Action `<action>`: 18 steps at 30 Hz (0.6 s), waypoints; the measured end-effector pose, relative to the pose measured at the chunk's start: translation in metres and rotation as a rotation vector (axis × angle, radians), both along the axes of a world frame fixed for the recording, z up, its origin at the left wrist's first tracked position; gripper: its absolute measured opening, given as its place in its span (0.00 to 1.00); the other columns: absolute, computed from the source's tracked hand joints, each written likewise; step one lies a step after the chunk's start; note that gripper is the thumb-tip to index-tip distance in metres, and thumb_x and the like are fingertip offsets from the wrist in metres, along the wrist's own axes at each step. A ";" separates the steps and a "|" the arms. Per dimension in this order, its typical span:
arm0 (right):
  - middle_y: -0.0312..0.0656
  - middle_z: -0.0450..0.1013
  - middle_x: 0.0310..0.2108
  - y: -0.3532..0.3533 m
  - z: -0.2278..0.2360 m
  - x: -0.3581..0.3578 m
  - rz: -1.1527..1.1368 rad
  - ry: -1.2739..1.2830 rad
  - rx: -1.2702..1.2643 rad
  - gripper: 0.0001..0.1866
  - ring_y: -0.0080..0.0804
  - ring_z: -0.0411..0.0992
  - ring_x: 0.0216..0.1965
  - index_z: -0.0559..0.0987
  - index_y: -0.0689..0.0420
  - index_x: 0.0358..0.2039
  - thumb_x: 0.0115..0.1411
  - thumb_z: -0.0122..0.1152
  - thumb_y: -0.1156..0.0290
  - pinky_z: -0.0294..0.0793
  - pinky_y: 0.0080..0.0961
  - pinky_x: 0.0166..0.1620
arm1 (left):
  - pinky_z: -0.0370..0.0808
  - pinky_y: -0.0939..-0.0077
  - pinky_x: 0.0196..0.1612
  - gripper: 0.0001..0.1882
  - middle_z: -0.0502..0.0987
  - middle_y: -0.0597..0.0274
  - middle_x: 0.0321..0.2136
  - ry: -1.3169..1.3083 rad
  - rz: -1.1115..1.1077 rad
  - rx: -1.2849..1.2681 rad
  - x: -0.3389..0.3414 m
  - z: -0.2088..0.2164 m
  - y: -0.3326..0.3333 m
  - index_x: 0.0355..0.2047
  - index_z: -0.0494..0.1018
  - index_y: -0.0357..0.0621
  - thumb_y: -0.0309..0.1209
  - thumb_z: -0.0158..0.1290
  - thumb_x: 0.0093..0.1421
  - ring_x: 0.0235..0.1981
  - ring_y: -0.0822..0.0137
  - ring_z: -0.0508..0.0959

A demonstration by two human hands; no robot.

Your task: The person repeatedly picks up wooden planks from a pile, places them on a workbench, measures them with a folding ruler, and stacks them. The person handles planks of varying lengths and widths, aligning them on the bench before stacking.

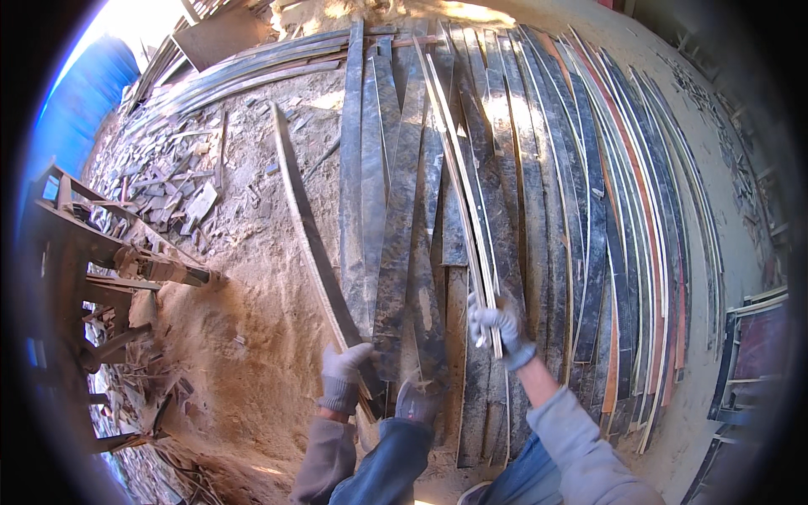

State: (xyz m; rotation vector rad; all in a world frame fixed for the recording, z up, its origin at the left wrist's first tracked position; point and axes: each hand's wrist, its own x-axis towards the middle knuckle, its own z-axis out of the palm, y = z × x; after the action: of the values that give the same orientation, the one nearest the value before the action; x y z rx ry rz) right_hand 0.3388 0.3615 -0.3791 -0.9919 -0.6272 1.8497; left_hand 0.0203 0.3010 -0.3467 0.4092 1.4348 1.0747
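Note:
My left hand (345, 374), in a grey knit glove, is closed round the near end of a long dark plank (310, 227). The plank slants away to the far left, its far end over the sawdust. A few narrow wooden strips (459, 181) sit together in my right hand (503, 330), also gloved, gripped near their near ends. Those strips point away over a broad layer of dark-faced boards (396, 194). My left foot in a grey shoe (417, 402) is on the boards between my hands.
Broken wood scraps (181, 181) litter the sawdust ground (244, 328) at the left. A rusty machine frame (93, 252) stands on the far left. More long strips (648, 227) lie at the right, beside a dark metal frame (753, 353). A blue sheet (80, 105) hangs at the upper left.

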 end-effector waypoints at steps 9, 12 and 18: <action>0.55 0.73 0.63 -0.096 0.020 -0.051 0.323 -0.546 0.253 0.49 0.48 0.72 0.65 0.69 0.65 0.68 0.59 0.75 0.42 0.72 0.42 0.67 | 0.85 0.66 0.46 0.31 0.86 0.55 0.42 -0.173 -0.337 0.080 0.068 -0.007 -0.003 0.57 0.77 0.34 0.38 0.74 0.59 0.39 0.61 0.86; 0.55 0.79 0.57 -0.109 0.014 -0.051 0.443 -0.918 0.193 0.51 0.47 0.78 0.57 0.69 0.67 0.66 0.57 0.77 0.41 0.76 0.41 0.62 | 0.82 0.64 0.54 0.33 0.85 0.56 0.47 -0.223 -0.342 -0.072 0.084 -0.009 -0.006 0.59 0.75 0.37 0.36 0.75 0.58 0.46 0.62 0.84; 0.46 0.82 0.45 -0.132 -0.002 -0.041 -0.056 -0.421 0.127 0.40 0.36 0.81 0.45 0.74 0.65 0.57 0.54 0.82 0.52 0.82 0.34 0.51 | 0.82 0.72 0.40 0.27 0.86 0.60 0.37 -0.265 -0.343 -0.023 0.069 0.006 -0.007 0.52 0.80 0.37 0.40 0.73 0.58 0.34 0.67 0.85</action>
State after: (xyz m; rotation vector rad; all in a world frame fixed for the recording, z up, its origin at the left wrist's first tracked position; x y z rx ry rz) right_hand 0.2974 0.2293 -0.3809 -1.3108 -0.9440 1.5389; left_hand 0.0896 0.2943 -0.3403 0.4588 1.0937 0.8004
